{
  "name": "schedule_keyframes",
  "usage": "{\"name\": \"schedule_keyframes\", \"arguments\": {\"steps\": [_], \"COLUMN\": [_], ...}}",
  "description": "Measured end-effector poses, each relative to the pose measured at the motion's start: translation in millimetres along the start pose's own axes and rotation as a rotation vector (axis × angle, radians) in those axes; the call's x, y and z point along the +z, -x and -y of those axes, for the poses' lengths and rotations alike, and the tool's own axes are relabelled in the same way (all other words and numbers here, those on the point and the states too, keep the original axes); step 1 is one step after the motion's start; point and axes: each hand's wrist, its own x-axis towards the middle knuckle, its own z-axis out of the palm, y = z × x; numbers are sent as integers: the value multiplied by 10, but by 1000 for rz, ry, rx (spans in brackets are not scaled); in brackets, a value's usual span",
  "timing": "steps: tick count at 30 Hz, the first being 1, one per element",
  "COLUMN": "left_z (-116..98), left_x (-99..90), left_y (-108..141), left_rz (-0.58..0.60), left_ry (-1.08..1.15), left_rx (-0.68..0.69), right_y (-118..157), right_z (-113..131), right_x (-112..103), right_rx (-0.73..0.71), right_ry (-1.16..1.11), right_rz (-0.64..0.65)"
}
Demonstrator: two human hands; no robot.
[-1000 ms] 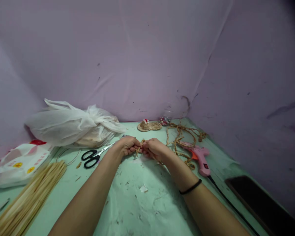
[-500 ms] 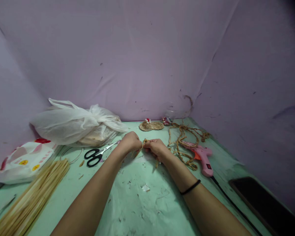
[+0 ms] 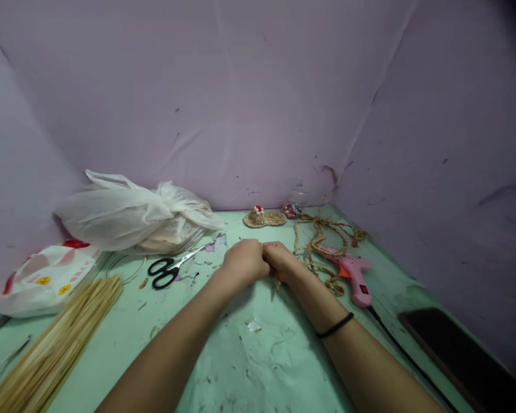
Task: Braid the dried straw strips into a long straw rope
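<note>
My left hand and my right hand meet above the middle of the table, both closed. Between them they grip a braided straw cord, mostly covered by the fingers; a short end pokes out below my right hand. Just to the right lies a loose tangle of the same braided straw. Behind the hands rests a small woven straw slipper with red and white beads on it. Black-handled scissors lie open to the left.
A pink glue gun with a black cable and a dark phone-like slab lie right. At left are a tied white plastic bag, a printed white packet and a straw bundle. A clear bead container stands behind.
My left hand has moved right and turned over, closing up against my right hand. The bit of cord visible between them before is now covered. My right hand has barely shifted.
</note>
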Motion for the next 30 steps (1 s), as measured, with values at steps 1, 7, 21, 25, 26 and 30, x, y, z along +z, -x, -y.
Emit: {"name": "schedule_keyframes", "arguments": {"steps": [1, 7, 21, 25, 26, 30], "left_z": [17, 124, 238, 218, 216, 214], "left_x": [-82, -193, 53, 86, 87, 55], "left_y": [-32, -218, -337, -323, -324, -325], "left_rz": [-41, 67, -38, -38, -38, -2], "left_ry": [-70, 409, 400, 471, 478, 515], "left_rx": [-1, -188, -199, -199, -200, -240], "right_y": [-5, -40, 20, 138, 166, 258], "right_z": [2, -10, 51, 160, 192, 263], "right_x": [-2, -12, -125, -79, -69, -21], "right_rx": [9, 10, -530, -430, -394, -331], "right_ry": [6, 33, 1157, 1203, 1202, 1205], "right_rz": [7, 47, -44, -181, -204, -165]}}
